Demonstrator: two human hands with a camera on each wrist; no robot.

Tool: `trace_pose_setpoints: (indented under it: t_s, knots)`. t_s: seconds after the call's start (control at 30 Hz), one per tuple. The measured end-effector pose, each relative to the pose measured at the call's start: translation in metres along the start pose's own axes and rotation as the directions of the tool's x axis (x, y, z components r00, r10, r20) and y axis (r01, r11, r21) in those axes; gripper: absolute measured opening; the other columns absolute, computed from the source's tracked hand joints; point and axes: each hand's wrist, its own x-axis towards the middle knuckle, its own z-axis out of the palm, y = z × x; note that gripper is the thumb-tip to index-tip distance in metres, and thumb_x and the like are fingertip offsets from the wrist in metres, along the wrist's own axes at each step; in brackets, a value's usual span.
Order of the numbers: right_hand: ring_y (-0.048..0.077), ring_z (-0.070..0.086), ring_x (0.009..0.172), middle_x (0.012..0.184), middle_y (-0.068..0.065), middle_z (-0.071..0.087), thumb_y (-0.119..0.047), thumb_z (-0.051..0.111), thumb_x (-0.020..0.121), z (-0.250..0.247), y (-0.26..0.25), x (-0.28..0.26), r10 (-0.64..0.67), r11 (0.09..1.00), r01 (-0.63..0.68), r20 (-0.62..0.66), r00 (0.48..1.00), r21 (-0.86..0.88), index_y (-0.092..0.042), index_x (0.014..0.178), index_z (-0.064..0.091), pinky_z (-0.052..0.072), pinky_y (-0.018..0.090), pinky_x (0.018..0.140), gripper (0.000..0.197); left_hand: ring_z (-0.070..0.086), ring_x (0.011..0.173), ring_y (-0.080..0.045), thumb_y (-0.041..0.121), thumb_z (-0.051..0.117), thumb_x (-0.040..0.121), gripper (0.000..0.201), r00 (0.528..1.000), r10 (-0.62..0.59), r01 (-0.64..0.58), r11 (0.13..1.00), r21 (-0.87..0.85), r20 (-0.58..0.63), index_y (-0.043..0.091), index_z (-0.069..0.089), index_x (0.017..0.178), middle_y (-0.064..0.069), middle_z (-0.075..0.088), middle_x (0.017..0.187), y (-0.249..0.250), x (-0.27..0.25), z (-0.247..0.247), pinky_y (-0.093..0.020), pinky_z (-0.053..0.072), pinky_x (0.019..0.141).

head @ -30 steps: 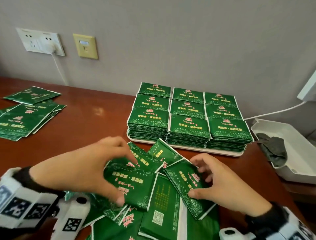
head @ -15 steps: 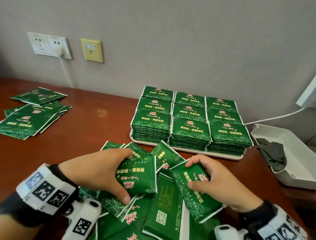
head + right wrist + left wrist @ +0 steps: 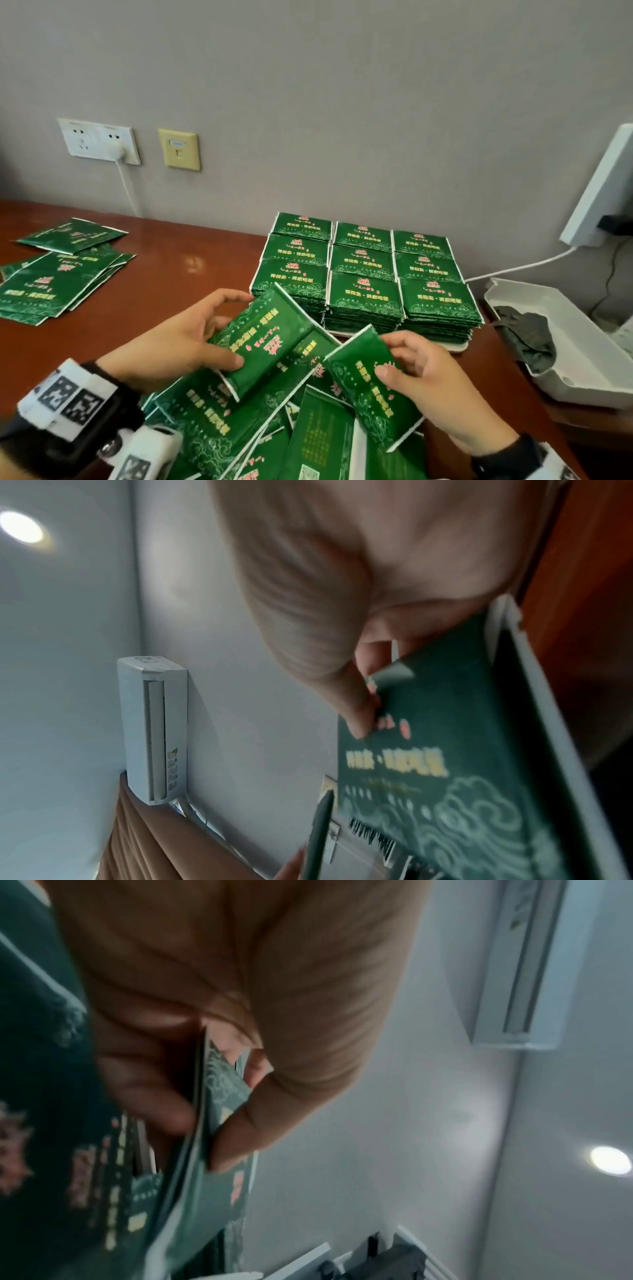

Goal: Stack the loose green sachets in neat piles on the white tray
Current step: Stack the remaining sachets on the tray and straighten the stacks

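My left hand (image 3: 205,337) grips a small bundle of green sachets (image 3: 265,337) lifted above the loose heap (image 3: 239,421); in the left wrist view the thumb and fingers pinch the sachets (image 3: 219,1123) edge-on. My right hand (image 3: 421,373) holds another green sachet (image 3: 371,383), tilted, with the thumb on its printed face (image 3: 428,750). The white tray (image 3: 455,346) behind them carries neat green piles (image 3: 364,284) in a three-by-three grid; only its front rim shows.
A second spread of green sachets (image 3: 51,274) lies at the far left of the brown table (image 3: 171,274). A white bin (image 3: 565,342) with a dark cloth stands at the right. Wall sockets (image 3: 99,140) and a cable run along the back wall.
Both hands have lifted off the heap with their sachets and risen toward the tray. The head view has tilted upward.
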Motion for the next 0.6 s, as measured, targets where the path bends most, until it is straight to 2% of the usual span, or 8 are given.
trace_pose_setpoints:
  t_s: [0.03,0.1,0.2,0.3,0.4,0.47,0.53,0.6]
  knots:
    - [0.001,0.068,0.102,0.112,-0.006,0.072,-0.012,0.078,0.085,-0.001,0.001,0.0,0.003,0.996,0.002,0.058,0.998,-0.089,-0.031,0.121,0.061,0.055,0.028,0.095,0.044,0.074,0.088,-0.023,-0.014,0.075,0.073,0.073,1.0,0.007,-0.006,0.999,0.037,-0.028,0.028,0.053,0.128,-0.011,0.07,0.116,-0.002,0.002,-0.002,-0.028,0.06,0.066]
    - [0.005,0.067,0.103,0.118,-0.006,0.064,-0.011,0.085,0.075,-0.003,0.003,-0.001,0.041,0.979,0.006,0.225,0.973,-0.204,-0.045,0.124,0.055,0.055,0.026,0.092,0.066,0.073,0.09,-0.037,-0.006,0.085,0.065,0.063,0.995,0.023,-0.021,1.0,0.023,-0.098,0.02,0.063,0.118,-0.016,0.074,0.104,-0.004,0.005,-0.008,-0.033,0.06,0.066]
    - [0.008,0.065,0.106,0.122,-0.011,0.058,-0.017,0.089,0.064,-0.003,0.004,0.0,0.107,0.946,-0.001,0.311,0.944,-0.325,-0.062,0.119,0.053,0.056,0.03,0.091,0.08,0.071,0.095,-0.04,0.029,0.096,0.043,0.058,0.982,0.107,-0.117,0.992,-0.052,-0.152,0.007,0.076,0.094,-0.022,0.074,0.099,-0.005,0.003,-0.013,-0.041,0.06,0.083]
    - [0.014,0.071,0.099,0.107,-0.004,0.075,-0.029,0.094,0.055,-0.007,0.007,0.006,0.026,0.974,0.011,0.158,0.987,-0.226,-0.038,0.1,0.075,0.055,0.043,0.097,0.05,0.07,0.097,-0.041,0.023,0.088,0.05,0.055,0.969,0.144,-0.188,0.958,-0.218,-0.203,-0.005,0.073,0.096,-0.029,0.071,0.105,-0.003,0.001,-0.013,-0.035,0.061,0.08]
    - [0.024,0.073,0.089,0.093,0.003,0.077,-0.016,0.088,0.073,-0.014,0.007,0.008,-0.067,0.99,0.073,0.057,0.996,-0.122,-0.019,0.085,0.077,0.057,0.045,0.089,0.017,0.072,0.085,-0.035,0.025,0.096,0.042,0.064,0.954,0.137,-0.221,0.922,-0.318,-0.267,0.002,0.073,0.097,-0.025,0.071,0.103,0.0,0.001,-0.009,-0.036,0.062,0.068]
    - [0.023,0.071,0.09,0.097,0.001,0.076,-0.017,0.075,0.088,-0.017,0.007,0.007,-0.062,0.996,0.064,0.032,0.998,-0.06,-0.017,0.099,0.069,0.059,0.04,0.083,0.012,0.073,0.084,-0.032,0.029,0.1,0.04,0.065,0.919,0.166,-0.247,0.949,-0.196,-0.357,0.012,0.073,0.097,-0.016,0.075,0.1,0.002,0.0,-0.004,-0.037,0.062,0.067]
    - [0.025,0.069,0.082,0.103,-0.004,0.072,-0.025,0.069,0.091,-0.015,0.006,0.007,-0.016,0.999,0.016,0.02,1.0,0.035,-0.017,0.112,0.059,0.06,0.039,0.065,0.024,0.075,0.085,-0.024,0.02,0.096,0.055,0.058,0.884,0.229,-0.217,0.973,0.077,-0.407,0.023,0.068,0.106,-0.003,0.076,0.1,0.004,-0.002,0.003,-0.034,0.063,0.069]
    - [0.032,0.07,0.087,0.102,-0.002,0.073,-0.033,0.073,0.083,-0.016,0.009,0.009,-0.033,0.998,0.033,0.004,0.999,0.048,-0.015,0.112,0.058,0.06,0.034,0.065,0.037,0.074,0.092,-0.019,0.006,0.086,0.069,0.064,0.921,0.237,-0.163,0.955,0.248,-0.308,0.035,0.057,0.118,0.004,0.073,0.107,0.004,-0.003,0.008,-0.034,0.063,0.069]
